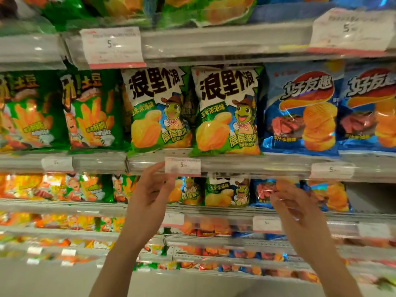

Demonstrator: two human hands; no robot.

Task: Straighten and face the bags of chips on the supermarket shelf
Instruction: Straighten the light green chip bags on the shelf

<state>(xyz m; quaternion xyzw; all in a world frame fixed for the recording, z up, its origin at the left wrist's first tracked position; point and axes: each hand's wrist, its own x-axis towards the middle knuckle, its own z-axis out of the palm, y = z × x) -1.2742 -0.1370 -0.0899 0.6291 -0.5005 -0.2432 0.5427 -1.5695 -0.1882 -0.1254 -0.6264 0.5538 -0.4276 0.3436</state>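
Note:
Two green and white chip bags with a cartoon turtle (159, 110) (226, 112) stand upright side by side on the middle shelf, fronts facing out. Green fry-stick bags (92, 110) stand to their left and blue bags (302, 108) to their right. My left hand (150, 189) is raised just below the shelf rail, fingers relaxed and holding nothing, its fingertips near the price tag (182, 166). My right hand (293, 204) is up in front of the lower shelf's blue bag, fingers loosely spread, holding nothing. Neither hand touches a bag.
A clear plastic shelf rail (257, 166) with price tags runs under the middle row. More chip bags fill the top shelf (203, 9) and the lower shelves (227, 194). A gap shows at the right end of the lower shelf (372, 196).

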